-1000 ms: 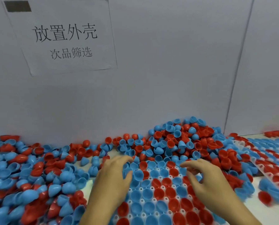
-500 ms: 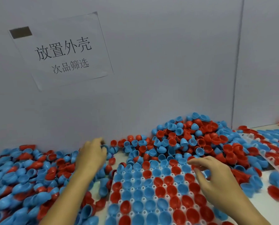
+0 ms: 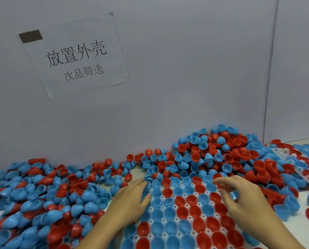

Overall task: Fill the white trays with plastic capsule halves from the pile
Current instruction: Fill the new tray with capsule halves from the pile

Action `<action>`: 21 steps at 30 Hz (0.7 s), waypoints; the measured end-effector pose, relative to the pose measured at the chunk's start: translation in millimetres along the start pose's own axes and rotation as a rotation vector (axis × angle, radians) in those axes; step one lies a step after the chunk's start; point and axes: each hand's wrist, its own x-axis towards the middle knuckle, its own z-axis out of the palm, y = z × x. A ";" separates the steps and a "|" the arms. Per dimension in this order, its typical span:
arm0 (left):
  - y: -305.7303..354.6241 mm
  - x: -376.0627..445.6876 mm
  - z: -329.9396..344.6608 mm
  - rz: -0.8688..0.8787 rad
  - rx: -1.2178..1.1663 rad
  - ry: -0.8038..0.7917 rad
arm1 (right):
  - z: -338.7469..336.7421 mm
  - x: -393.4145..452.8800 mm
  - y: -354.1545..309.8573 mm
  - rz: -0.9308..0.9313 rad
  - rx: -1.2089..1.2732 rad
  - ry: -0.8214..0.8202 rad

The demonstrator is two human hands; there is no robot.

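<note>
Because the left hand (image 3: 132, 200) lies flat and relaxed on the white tray's (image 3: 168, 221) left edge while the right hand's (image 3: 243, 200) curled grip seems empty, a careless sweep could knock seated capsule halves (image 3: 182, 211) loose.

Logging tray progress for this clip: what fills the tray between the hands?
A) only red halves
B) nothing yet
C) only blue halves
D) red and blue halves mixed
D: the white tray holds both red and blue capsule halves in its cups.

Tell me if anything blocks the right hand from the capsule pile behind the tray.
Nothing visible does. The right hand hovers over the white tray's far edge, and the capsule pile begins right beyond its fingertips, with no object between.
</note>
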 end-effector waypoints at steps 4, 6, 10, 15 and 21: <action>3.3 -2.2 5.7 -0.043 0.108 -0.065 | 0.6 -0.5 -0.9 -0.003 -0.012 -0.015; 5.3 -3.0 6.9 -0.057 0.111 -0.083 | 0.5 -0.5 -1.3 -0.007 -0.011 -0.013; 28.3 3.7 10.8 0.028 0.122 -0.048 | 0.8 -1.1 -2.0 -0.007 -0.019 -0.021; 53.3 14.4 22.8 0.033 0.116 -0.170 | 1.5 -1.4 -1.9 -0.011 -0.018 -0.022; 43.3 11.6 28.2 -0.021 0.112 -0.074 | 0.9 -0.6 0.6 -0.011 -0.019 -0.023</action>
